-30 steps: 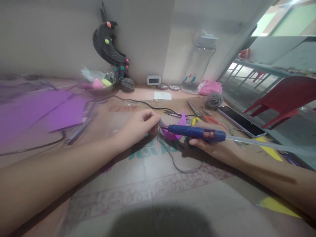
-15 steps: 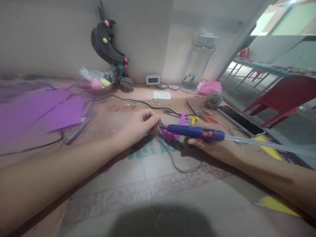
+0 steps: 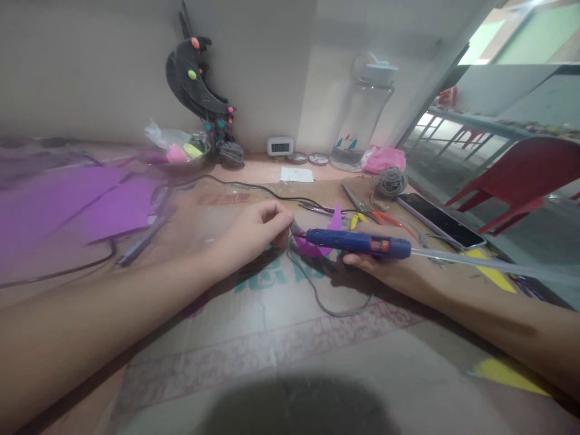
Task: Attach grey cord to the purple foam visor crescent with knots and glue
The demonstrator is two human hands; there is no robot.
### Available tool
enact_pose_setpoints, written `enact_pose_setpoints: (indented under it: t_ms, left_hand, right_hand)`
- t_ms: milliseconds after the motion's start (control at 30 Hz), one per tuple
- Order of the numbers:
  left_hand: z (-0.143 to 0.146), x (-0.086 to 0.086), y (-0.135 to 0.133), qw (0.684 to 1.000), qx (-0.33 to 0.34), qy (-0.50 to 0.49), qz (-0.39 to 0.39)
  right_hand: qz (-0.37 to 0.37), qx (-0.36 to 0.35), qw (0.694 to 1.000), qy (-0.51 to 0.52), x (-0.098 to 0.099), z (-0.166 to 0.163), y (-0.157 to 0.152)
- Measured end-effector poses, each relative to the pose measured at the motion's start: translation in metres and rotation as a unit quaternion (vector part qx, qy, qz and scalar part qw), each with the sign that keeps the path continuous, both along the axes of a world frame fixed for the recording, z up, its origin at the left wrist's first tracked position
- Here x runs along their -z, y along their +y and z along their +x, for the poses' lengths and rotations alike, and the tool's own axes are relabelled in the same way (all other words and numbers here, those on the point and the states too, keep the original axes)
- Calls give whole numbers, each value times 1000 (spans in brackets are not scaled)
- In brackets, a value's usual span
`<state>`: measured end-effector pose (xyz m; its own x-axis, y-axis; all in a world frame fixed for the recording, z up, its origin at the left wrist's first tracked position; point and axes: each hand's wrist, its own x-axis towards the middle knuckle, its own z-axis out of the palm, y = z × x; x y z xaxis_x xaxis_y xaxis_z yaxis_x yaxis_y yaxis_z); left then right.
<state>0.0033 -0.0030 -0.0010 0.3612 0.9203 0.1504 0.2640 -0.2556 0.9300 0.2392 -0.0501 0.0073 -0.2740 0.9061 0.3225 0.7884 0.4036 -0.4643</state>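
Note:
My left hand (image 3: 266,222) pinches one end of a purple crescent cut-out (image 3: 312,248), where grey yarn is wrapped round its tip. From that tip a loose tail of grey yarn (image 3: 317,296) curves over the work surface. My right hand (image 3: 378,260) is closed round a blue hot glue gun (image 3: 357,241), its fingers partly hidden behind it. The gun's nozzle points left and is at the yarn-wrapped part of the crescent; whether it touches cannot be made out. A clear glue stick (image 3: 462,260) sticks out of the gun's back.
Purple sheets (image 3: 90,205) lie at left near a bowl (image 3: 190,160). Scissors (image 3: 356,199), a yarn ball (image 3: 391,182) and a phone (image 3: 441,220) are beyond my right hand. A bottle (image 3: 365,115), a digital timer (image 3: 280,146) and a dark crescent ornament (image 3: 194,81) stand along the wall.
The glue gun has shifted very slightly left with my right hand. My left hand and the purple crescent stay almost where they were.

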Motion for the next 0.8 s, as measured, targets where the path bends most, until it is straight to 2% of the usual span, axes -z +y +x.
enact_pose_setpoints:
  t_ms: [400, 600, 800]
  left_hand:
    - [0, 1, 1, 1000, 6, -4, -4]
    - [0, 0, 1, 1000, -4, 7, 0]
    - [0, 0, 1, 1000, 3, 3, -5]
  right_hand:
    - [-27, -6, 1000, -5, -5, 0, -1]
    - [-11, -24, 1000, -2, -5, 2, -2]
    - [-2, -2, 1000, -30, -2, 4, 2]
